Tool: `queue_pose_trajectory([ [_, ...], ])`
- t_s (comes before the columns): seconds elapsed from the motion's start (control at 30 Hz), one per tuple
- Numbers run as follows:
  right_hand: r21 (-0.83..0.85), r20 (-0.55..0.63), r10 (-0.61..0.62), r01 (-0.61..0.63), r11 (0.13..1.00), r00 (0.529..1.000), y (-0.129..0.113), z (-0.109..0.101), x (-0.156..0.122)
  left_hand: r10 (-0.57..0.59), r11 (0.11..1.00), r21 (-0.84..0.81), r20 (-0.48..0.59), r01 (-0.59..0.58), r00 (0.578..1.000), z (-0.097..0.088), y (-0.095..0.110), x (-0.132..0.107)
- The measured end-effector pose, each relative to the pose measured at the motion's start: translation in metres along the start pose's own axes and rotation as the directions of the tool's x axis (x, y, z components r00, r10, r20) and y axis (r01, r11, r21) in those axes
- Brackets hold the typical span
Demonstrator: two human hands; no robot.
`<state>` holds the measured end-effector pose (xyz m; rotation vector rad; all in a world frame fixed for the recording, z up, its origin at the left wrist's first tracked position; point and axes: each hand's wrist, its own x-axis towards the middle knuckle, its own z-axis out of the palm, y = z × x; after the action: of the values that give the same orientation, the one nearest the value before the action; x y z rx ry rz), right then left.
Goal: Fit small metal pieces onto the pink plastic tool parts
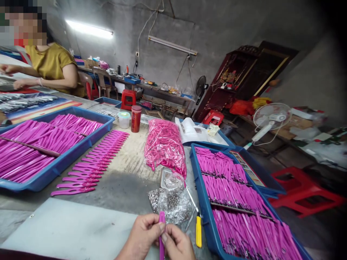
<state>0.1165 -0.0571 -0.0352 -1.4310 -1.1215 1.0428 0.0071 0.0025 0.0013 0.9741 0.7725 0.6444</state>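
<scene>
Hands, left (pixel 142 234) and right (pixel 177 243), both pinch one pink plastic handle (pixel 162 231) upright above the table (pixel 121 180).

Glossy pink plastic handles (pixel 89 164) lie in rows on a rough, worn grey desk (pixel 127 180), beside smooth blue plastic trays (pixel 202 202) and a crinkled shiny clear bag (pixel 165 144).

Both hands meet at the near table (pixel 81 231) edge, the left hand (pixel 142 236) and right hand (pixel 177 245) with fingertips pinched together, palms facing.
</scene>
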Motion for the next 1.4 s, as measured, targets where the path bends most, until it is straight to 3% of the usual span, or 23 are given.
queue_pose_trajectory([
  [0.33, 0.059, 0.047, 0.092, -0.095, 0.994, 0.995, -0.023, 0.000, 0.005, -0.028, 0.999, -0.038, -0.055, 0.026, 0.998, 0.000, 0.009, 0.002],
  [0.83, 0.044, 0.056, 0.098, -0.101, 0.994, 0.994, -0.025, 0.000, 0.007, 0.004, 1.000, -0.013, -0.046, -0.005, 0.999, -0.003, 0.006, 0.005],
  [1.13, -0.094, 0.066, 0.016, -0.010, 0.996, 0.998, -0.030, 0.001, 0.018, 0.192, 0.953, 0.240, 0.003, -0.187, 0.981, -0.015, 0.012, 0.014],
  [1.4, -0.206, 0.049, -0.118, 0.126, 0.970, 0.992, -0.038, 0.003, 0.035, 0.391, 0.827, 0.419, 0.047, -0.373, 0.919, -0.026, 0.025, 0.024],
])
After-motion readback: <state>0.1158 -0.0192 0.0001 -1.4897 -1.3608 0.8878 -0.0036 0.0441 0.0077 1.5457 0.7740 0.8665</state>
